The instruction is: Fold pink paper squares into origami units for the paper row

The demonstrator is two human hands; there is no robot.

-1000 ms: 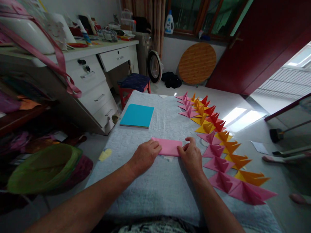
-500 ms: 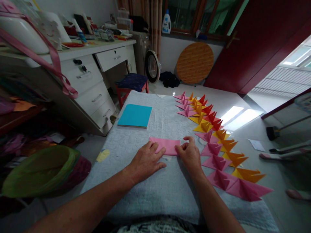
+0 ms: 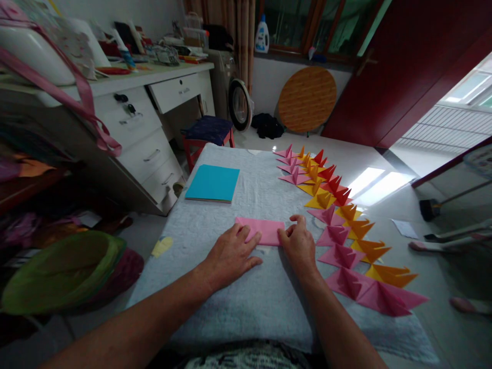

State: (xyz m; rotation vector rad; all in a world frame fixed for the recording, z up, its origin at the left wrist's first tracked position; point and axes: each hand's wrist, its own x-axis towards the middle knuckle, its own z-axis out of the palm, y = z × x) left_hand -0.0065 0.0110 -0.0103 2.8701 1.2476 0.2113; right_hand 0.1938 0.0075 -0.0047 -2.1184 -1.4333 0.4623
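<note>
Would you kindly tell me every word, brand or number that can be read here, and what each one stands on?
No text can be read.
Bottle: label too small and blurred.
Tube: markings too blurred.
Clothing: patterned, no legible letters.
Pink paper and blue paper: no writing shows.

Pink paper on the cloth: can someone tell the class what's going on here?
A person's left hand rests on the folded pink paper, and the right hand touches its right end. The paper lies flat on a pale cloth. A blue-topped stack lies beyond, to the left; rows of pink, orange and red folded figures line the right side.
</note>
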